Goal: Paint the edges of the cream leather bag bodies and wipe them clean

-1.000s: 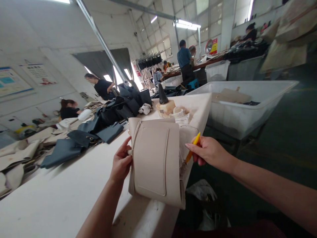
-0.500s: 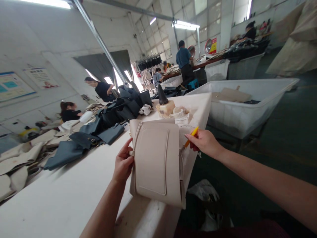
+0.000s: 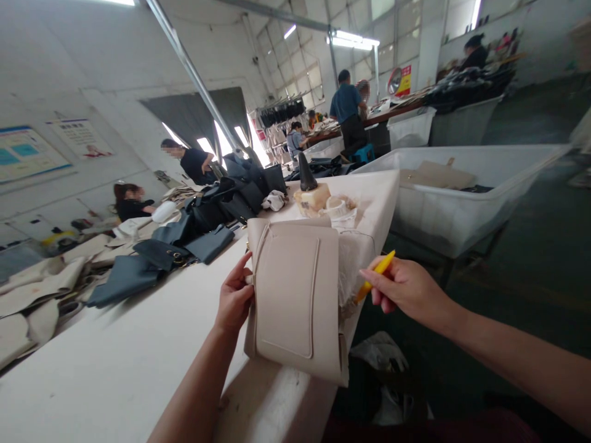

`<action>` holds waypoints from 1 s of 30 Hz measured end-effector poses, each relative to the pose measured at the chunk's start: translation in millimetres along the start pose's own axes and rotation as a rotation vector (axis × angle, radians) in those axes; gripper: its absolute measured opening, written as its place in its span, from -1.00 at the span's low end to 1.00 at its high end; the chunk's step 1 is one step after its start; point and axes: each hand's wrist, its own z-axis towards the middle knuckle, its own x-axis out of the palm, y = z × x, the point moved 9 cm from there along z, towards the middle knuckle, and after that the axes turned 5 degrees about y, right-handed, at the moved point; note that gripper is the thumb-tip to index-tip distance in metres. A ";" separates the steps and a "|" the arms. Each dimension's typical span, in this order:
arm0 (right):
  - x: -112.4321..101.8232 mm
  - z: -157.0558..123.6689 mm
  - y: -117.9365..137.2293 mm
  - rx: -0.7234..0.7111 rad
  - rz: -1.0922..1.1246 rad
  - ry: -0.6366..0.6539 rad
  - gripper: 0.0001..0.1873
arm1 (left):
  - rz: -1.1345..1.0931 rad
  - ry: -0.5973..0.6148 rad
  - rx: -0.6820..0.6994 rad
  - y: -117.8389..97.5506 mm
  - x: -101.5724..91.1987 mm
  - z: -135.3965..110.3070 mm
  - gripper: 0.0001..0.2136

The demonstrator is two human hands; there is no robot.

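A beige leather-like bag (image 3: 293,292) stands tilted at the front edge of the white table (image 3: 152,363), its flat panel with a raised seam facing me. My left hand (image 3: 234,301) is closed on the bag's left edge, thumb in front. In my right hand (image 3: 406,286) is a slim yellow-handled tool (image 3: 377,275), held like a pen. Its brownish tip points down and left, just right of the bag's right edge; I cannot tell whether it touches anything. Clear plastic film (image 3: 353,261) lies behind that edge.
Behind the bag are a white tub (image 3: 340,211) with crusted residue and a yellowish block (image 3: 314,200) bearing a black cone (image 3: 306,172). Dark bags (image 3: 207,212) are piled at left. A large white bin (image 3: 443,215) stands at right. Several people are further back.
My right hand has drawn the yellow tool right and slightly down, away from the bag's right edge. My left hand keeps its hold; the view has shifted slightly.
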 end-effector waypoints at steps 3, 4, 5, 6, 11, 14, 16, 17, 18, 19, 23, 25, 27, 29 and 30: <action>0.3 -8.1 -1.6 0.039 0.036 0.036 -0.53 | 0.013 0.004 0.011 -1.1 1.2 0.0 -0.35; -0.5 -9.0 -2.7 0.053 0.052 0.048 -0.51 | 0.015 0.004 0.015 -1.3 1.2 0.0 -0.35; -2.3 -9.1 -3.8 0.062 0.078 0.050 -0.50 | 0.016 0.002 0.017 -1.1 1.1 0.0 -0.34; -4.6 -8.8 -5.1 0.069 0.117 0.042 -0.50 | 0.017 -0.001 0.018 -0.9 1.0 -0.1 -0.34; 0.1 -7.2 -19.4 0.133 0.322 0.024 -0.52 | 0.007 -0.014 0.021 -1.3 2.4 -0.8 -0.34; 14.0 -8.3 -31.5 0.224 0.315 0.096 -0.51 | 0.002 -0.025 0.022 -2.2 4.0 -1.6 -0.36; 13.4 -6.7 -34.3 0.248 0.315 0.108 -0.51 | 0.010 -0.031 0.020 -2.4 4.8 -2.1 -0.36; 9.3 -4.5 -33.1 0.239 0.322 0.095 -0.51 | 0.012 -0.032 0.020 -2.4 5.2 -2.3 -0.36; 3.3 -1.9 -30.8 0.221 0.335 0.071 -0.52 | 0.011 -0.031 0.020 -2.4 5.6 -2.3 -0.36; -3.2 0.8 -28.0 0.201 0.350 0.043 -0.53 | 0.008 -0.029 0.023 -2.3 6.0 -2.3 -0.36; -7.3 5.8 -22.6 0.175 0.377 0.013 -0.57 | 0.004 -0.006 0.037 -1.8 8.0 -1.1 -0.38; 5.1 3.9 -24.4 0.190 0.323 0.056 -0.61 | 0.007 0.001 0.044 -1.3 8.3 -0.3 -0.39; 16.8 0.7 -26.7 0.201 0.243 0.095 -0.64 | 0.009 -0.003 0.049 -0.6 7.5 0.5 -0.40; 21.8 -1.6 -26.7 0.195 0.193 0.123 -0.64 | 0.009 -0.008 0.048 0.4 6.7 0.9 -0.40; 20.6 -1.9 -25.2 0.179 0.186 0.127 -0.63 | 0.009 -0.011 0.047 0.8 6.3 1.0 -0.40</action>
